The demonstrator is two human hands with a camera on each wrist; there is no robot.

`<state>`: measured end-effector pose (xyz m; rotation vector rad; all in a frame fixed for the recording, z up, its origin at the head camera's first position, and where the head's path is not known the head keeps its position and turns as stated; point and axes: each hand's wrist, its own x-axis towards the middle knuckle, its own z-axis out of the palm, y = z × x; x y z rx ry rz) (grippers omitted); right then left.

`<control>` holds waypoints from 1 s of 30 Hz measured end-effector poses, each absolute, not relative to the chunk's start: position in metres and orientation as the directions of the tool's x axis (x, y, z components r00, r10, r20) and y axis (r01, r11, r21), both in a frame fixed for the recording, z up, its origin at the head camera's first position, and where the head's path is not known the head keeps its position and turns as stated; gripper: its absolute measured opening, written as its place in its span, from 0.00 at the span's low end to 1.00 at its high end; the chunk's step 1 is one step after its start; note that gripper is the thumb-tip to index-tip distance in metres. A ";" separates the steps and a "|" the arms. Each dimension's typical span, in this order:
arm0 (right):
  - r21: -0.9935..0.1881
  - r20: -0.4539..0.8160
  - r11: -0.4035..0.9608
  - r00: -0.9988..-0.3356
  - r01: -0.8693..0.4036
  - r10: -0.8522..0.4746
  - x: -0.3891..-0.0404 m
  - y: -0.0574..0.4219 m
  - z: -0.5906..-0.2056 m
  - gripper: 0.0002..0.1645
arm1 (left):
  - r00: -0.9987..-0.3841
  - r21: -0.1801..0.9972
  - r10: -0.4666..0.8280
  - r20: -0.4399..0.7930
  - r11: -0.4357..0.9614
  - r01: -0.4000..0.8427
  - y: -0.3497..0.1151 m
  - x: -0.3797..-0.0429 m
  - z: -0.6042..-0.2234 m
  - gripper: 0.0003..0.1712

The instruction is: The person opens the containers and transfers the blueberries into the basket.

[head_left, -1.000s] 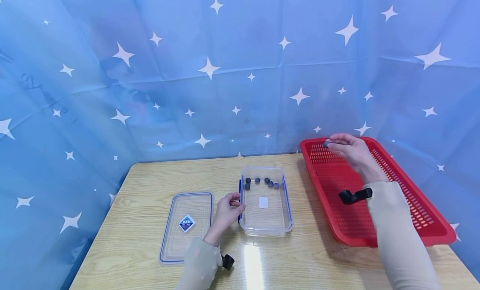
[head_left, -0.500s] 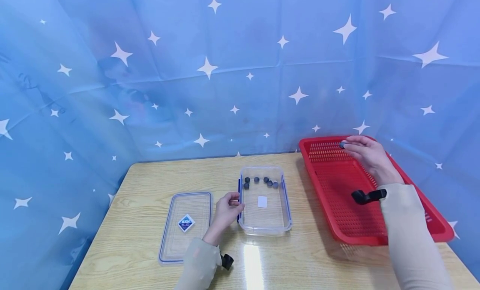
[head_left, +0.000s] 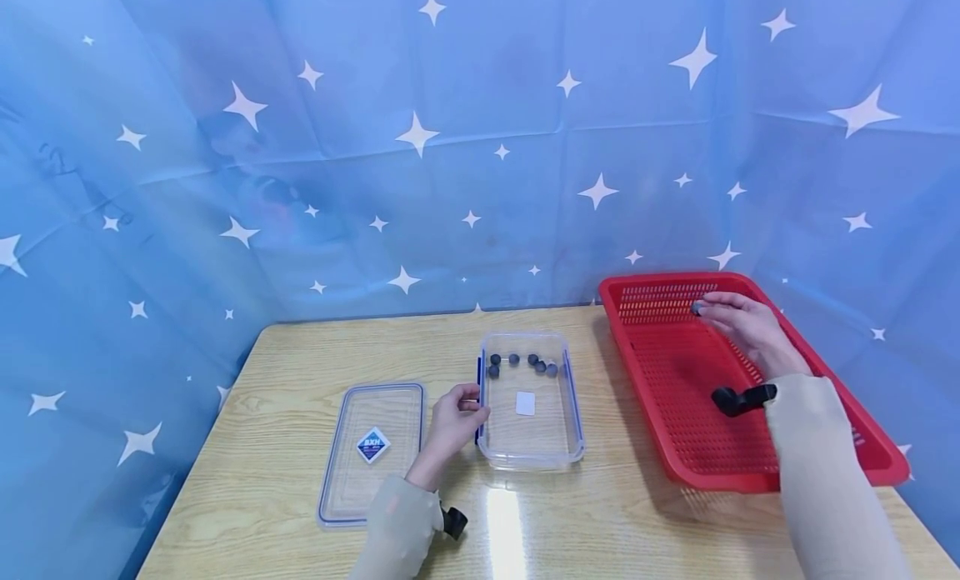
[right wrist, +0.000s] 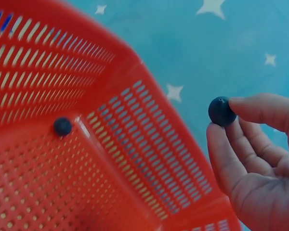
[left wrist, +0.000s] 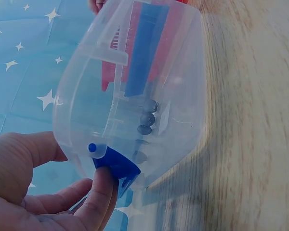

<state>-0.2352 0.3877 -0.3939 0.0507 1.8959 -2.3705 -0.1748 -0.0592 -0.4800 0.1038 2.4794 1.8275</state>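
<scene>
My right hand [head_left: 750, 328] is over the far part of the red basket [head_left: 637, 372], pinching a blueberry [right wrist: 222, 111] between thumb and fingertips. In the right wrist view a second blueberry [right wrist: 62, 126] lies in a corner on the basket floor. My left hand [head_left: 450, 426] holds the left side of a clear plastic container [head_left: 536, 459], thumb at the rim and fingers at its blue latch [left wrist: 116, 163]. Inside the container several blueberries [head_left: 541, 367] lie along the far end, beside a white square [head_left: 526, 403] on its floor.
Left of the container, its clear lid [head_left: 348, 463] lies flat on the wooden table [head_left: 262, 413], with a blue and white label [head_left: 373, 445]. Behind the table hangs a blue curtain [head_left: 480, 172] with white stars. The basket stands at the table's right side.
My right hand has moved right with the blueberry, then slightly down toward the inside of the basket. My left hand and the container have stayed in place.
</scene>
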 end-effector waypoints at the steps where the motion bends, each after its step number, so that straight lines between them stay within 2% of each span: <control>1: -0.970 -0.097 -0.216 -0.993 0.109 -0.066 -0.235 0.389 -0.397 0.11 | -0.996 0.955 0.089 -0.009 0.297 0.018 -0.059 -0.175 -0.480 0.21; 10: -0.979 -0.160 -0.117 -0.986 0.165 -0.053 -0.235 0.393 -0.414 0.10 | -0.995 0.954 0.103 0.012 0.296 0.042 -0.059 -0.173 -0.479 0.22; 17: -0.980 -0.158 -0.114 -0.987 0.161 -0.038 -0.239 0.389 -0.417 0.09 | -0.996 0.955 0.092 0.008 0.295 0.034 -0.059 -0.174 -0.480 0.21; 23: -0.983 -0.172 -0.060 -0.985 0.174 -0.029 -0.242 0.388 -0.420 0.16 | -0.996 0.958 0.090 0.009 0.286 0.034 -0.059 -0.175 -0.481 0.22; 30: -0.977 -0.200 -0.066 -0.979 0.202 -0.029 -0.242 0.387 -0.422 0.06 | -0.995 0.958 0.097 0.010 0.283 0.037 -0.060 -0.175 -0.481 0.22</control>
